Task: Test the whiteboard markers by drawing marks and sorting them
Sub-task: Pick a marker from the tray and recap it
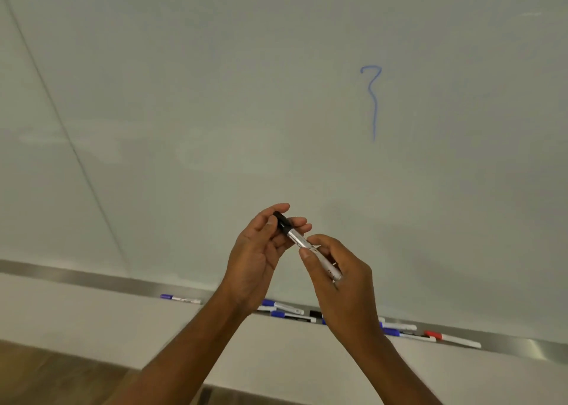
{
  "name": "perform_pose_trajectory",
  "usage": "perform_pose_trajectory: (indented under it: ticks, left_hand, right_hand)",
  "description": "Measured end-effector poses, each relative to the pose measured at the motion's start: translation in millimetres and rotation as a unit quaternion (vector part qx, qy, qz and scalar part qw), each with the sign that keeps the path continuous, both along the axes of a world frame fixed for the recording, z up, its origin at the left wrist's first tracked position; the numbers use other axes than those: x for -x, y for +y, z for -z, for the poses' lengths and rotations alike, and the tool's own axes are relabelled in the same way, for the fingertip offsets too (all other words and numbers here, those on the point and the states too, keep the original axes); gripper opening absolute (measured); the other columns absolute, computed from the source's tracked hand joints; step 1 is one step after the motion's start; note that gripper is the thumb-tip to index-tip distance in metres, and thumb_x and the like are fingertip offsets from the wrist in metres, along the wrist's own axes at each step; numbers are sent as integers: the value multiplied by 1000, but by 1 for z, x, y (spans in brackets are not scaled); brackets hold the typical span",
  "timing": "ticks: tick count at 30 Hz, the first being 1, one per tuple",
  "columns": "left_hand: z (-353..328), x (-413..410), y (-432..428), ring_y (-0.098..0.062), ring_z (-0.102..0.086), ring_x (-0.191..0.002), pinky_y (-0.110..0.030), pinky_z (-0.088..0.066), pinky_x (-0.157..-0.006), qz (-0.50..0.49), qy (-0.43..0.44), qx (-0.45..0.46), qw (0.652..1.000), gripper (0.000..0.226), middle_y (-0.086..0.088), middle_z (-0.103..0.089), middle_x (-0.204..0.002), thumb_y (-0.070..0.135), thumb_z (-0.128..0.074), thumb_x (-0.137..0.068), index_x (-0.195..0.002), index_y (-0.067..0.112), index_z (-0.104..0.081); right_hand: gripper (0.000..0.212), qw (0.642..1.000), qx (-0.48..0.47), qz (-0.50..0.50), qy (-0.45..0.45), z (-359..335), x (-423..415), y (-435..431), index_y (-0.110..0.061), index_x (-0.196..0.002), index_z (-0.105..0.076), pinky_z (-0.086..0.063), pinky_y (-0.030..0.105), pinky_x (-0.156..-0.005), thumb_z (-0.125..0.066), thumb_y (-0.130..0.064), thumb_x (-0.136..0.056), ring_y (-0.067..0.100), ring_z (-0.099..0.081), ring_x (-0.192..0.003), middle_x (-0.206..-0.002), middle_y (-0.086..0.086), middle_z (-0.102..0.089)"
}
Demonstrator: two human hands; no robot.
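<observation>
A black-capped marker (299, 241) is held before the whiteboard (215, 97) — its cap is gripped by the curled fingers of the left hand (258, 251), its white barrel pinched by the right hand (341, 281). A blue squiggle (373, 103) is drawn higher up; other markers (290, 315) are laid along the tray (92, 277) below.

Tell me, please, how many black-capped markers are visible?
2. One black-capped marker is held between the left hand and right hand; a second black-capped marker lies on the tray; hands may hide more.
</observation>
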State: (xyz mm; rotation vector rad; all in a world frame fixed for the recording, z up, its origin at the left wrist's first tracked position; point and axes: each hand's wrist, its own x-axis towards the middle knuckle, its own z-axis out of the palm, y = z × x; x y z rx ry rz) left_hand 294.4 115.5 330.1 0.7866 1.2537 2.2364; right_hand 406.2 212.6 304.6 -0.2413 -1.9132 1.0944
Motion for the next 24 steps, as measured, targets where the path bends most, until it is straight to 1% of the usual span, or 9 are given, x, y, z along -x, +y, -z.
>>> perform_pose_trajectory:
  ticks: [5,9,12,15,16,17,19,21,24]
  left_hand:
    - [38,8,-67,-33,-67,-115,-44,-50,-105,-44,94,88,991,37,-17,-70,-120,14,-28,-110,-132,4,-56]
    - [84,24,-140,-29,-68,-113,-47,-50,-105,-85,124,151,977,34,-12,-73,-117,16,-36,-108,-127,6,-62]
    - [124,40,-202,-17,-65,-119,-41,-48,-108,-140,146,211,956,31,-1,-72,-120,22,-42,-107,-129,15,-63]
    - [166,52,-267,2,-58,-117,-24,-43,-110,-184,207,316,908,36,13,-63,-130,34,-41,-107,-139,28,-55]
    - [180,55,-288,2,-55,-118,-21,-40,-110,-189,232,353,886,37,14,-60,-133,36,-40,-107,-142,31,-51]
    - [193,57,-309,-1,-49,-129,-24,-37,-114,-192,257,388,864,39,13,-54,-142,37,-38,-107,-145,32,-46]
    - [218,61,-344,-6,-22,-150,-35,-24,-122,-197,297,447,820,44,11,-35,-159,36,-35,-108,-152,29,-37]
    - [246,64,-372,-6,-6,-154,-38,-16,-125,-209,328,483,785,48,6,-23,-165,34,-33,-109,-156,24,-30]
    - [290,65,-403,-10,0,-155,-42,-12,-126,-219,349,519,749,51,0,-15,-167,33,-31,-109,-158,18,-25]
  right_hand:
    - [22,993,-26,19,-116,31,4,-55,-28,-109,-68,-54,14,-69,-60,-42,-94,7,-66,-78,-84,-17,-67]
    - [14,985,-46,31,-164,68,15,-123,-29,-106,-67,-52,20,-67,-61,-37,-97,10,-63,-79,-87,-13,-67]
    - [12,979,-49,52,-190,107,27,-178,-26,-106,-68,-47,15,-70,-63,-32,-96,8,-61,-83,-93,-13,-66]
    - [11,970,-73,54,-227,150,39,-224,-23,-104,-67,-52,24,-72,-65,-28,-95,9,-60,-84,-96,-14,-65]
    - [10,966,-80,50,-240,166,42,-237,-22,-103,-68,-54,29,-73,-66,-27,-94,10,-61,-85,-96,-12,-66]
    - [10,962,-87,46,-253,181,45,-250,-21,-102,-69,-56,32,-73,-67,-26,-93,11,-61,-85,-96,-10,-67]
    - [9,954,-107,29,-280,209,50,-271,-20,-100,-70,-56,38,-74,-67,-24,-93,13,-62,-86,-97,-8,-67]
    - [10,944,-126,8,-304,234,54,-288,-21,-100,-70,-53,38,-75,-64,-25,-93,15,-61,-88,-98,-7,-66]
    - [10,930,-156,-2,-334,267,60,-311,-21,-99,-71,-50,32,-74,-65,-25,-92,14,-60,-87,-95,-7,-66]
